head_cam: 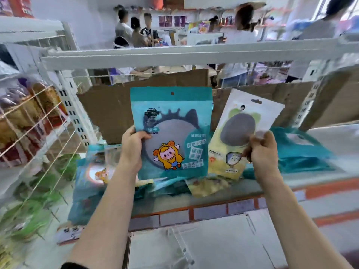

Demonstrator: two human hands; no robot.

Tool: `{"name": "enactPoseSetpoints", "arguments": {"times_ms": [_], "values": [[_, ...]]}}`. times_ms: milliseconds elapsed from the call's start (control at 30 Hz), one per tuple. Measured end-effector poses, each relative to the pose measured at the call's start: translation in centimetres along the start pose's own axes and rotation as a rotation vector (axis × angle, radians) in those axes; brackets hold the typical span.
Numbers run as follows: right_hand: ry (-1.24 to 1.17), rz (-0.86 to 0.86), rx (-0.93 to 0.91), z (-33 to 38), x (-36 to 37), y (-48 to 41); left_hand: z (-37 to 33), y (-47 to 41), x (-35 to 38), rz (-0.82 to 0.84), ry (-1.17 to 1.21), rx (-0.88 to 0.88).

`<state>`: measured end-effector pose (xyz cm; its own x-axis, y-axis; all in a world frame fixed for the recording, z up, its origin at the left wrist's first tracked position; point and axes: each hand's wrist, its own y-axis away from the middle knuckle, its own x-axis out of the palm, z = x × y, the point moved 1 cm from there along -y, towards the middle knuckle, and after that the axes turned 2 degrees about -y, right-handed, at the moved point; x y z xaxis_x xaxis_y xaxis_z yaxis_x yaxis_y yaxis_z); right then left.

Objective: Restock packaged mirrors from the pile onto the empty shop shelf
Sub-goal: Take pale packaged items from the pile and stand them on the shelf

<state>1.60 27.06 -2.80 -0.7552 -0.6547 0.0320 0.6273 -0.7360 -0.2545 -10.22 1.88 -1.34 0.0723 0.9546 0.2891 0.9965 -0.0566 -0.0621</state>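
Standing upright above the pile of packets point(194, 186), a teal mirror packet point(172, 131) is gripped by the left hand point(132, 147), a yellow mirror packet point(240, 136) pinched by the right hand point(261, 148)

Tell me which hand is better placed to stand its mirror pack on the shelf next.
Probably the left hand: its teal pack is already upright before the cardboard backing. The right hand holds its yellow pack tilted.

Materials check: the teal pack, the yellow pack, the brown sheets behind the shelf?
Teal pack: glossy printed plastic film, probably; sheen, punched hang hole. Yellow pack: similar film with a clear-looking top, it seems. Brown sheets: likely cardboard, matt, ragged torn edges.
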Motion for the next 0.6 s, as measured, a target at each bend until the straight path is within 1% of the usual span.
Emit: {"name": "enactPoseSetpoints", "arguments": {"times_ms": [100, 233, 467, 600], "values": [[0.041, -0.067, -0.009, -0.4, -5.2, -1.4, 1.6, 1.5, 4.6, 0.051, -0.016, -0.017], [0.164, -0.188, -0.041, -0.9, -12.3, -2.7, 4.1, 3.9, 11.0, 0.111, 0.010, -0.068], [0.342, -0.298, 0.006, -2.2, -24.0, -3.9, 8.5, 8.3, 21.4, 0.225, 0.005, -0.154], [0.433, -0.363, 0.065, -3.8, -29.9, -4.5, 10.6, 10.5, 26.5, 0.297, -0.023, -0.188]]}}
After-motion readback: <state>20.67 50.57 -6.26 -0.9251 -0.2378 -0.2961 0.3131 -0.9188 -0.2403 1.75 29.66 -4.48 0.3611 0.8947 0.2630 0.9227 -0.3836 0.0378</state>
